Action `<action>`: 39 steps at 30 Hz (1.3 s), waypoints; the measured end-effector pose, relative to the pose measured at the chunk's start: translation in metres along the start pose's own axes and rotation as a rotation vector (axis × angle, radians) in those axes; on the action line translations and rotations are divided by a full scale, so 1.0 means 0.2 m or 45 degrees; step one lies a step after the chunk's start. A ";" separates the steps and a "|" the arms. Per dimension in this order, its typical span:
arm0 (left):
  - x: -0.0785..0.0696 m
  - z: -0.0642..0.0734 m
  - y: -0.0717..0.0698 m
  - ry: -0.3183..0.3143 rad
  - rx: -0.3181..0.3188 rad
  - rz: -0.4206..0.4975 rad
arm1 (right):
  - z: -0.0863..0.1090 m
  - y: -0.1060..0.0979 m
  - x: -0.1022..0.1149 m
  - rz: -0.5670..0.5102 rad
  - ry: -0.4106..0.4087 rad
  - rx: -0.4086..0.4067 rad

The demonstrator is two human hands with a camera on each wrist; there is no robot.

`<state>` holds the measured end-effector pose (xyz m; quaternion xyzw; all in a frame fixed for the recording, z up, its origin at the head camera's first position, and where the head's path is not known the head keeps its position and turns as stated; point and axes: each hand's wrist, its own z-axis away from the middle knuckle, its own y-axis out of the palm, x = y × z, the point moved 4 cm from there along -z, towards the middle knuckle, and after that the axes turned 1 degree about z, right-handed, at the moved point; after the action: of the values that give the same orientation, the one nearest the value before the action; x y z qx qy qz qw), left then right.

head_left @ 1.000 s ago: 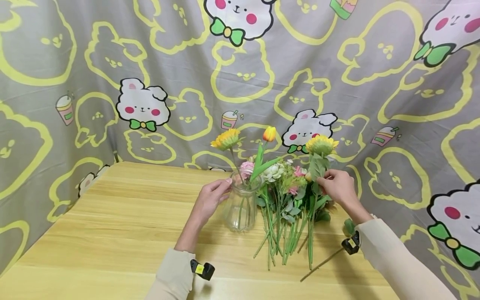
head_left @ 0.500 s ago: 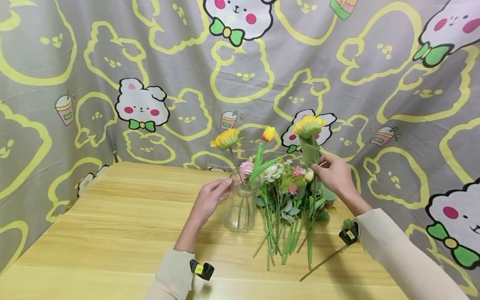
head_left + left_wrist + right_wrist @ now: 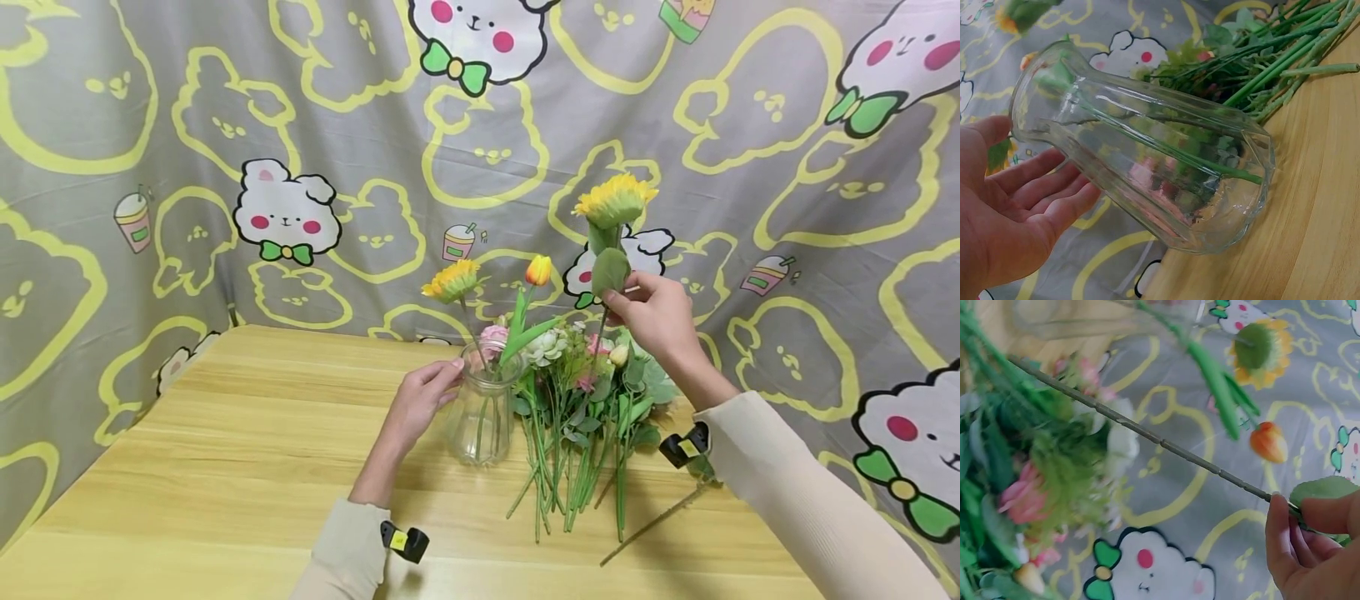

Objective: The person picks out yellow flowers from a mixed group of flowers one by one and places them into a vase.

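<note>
A clear glass vase (image 3: 480,425) stands upright on the wooden table, holding a sunflower (image 3: 452,281) and an orange-yellow tulip (image 3: 538,271). The left hand (image 3: 426,398) touches the vase's neck and rim from the left; in the left wrist view its fingers (image 3: 1047,181) lie fairly straight against the glass. To the right and higher, the right hand (image 3: 660,321) pinches a second sunflower (image 3: 618,200) by its stem, just under the leaves. Its bare brown stem (image 3: 1160,442) slants downward in the right wrist view, passing in front of the heaped flowers.
Beside the vase lies a heap of artificial flowers, with white blooms (image 3: 546,346), pink blooms and several green stems (image 3: 577,492) pointing toward the front. A separate brown stem (image 3: 648,525) lies at the right. A patterned curtain (image 3: 360,125) hangs behind the table (image 3: 262,450).
The right hand has raised the sunflower up and slightly left, out of the heap, so more of its stem shows. The left hand and vase have stayed in place.
</note>
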<state>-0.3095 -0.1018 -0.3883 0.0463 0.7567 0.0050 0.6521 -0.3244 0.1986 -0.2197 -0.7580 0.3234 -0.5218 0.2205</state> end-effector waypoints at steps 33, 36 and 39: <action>0.00 -0.01 0.00 -0.022 0.010 -0.001 | -0.03 0.09 0.36 -0.381 -0.184 -0.089; 0.00 -0.01 -0.01 -0.023 0.010 0.002 | -0.02 0.16 0.35 -0.372 -0.174 -0.040; 0.01 -0.01 -0.01 -0.022 0.013 0.004 | 0.00 0.23 0.32 -0.365 -0.172 -0.009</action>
<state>-0.3126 -0.1033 -0.3892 0.0509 0.7509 0.0017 0.6584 -0.3208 0.1210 -0.2087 -0.8304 0.1980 -0.4948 0.1625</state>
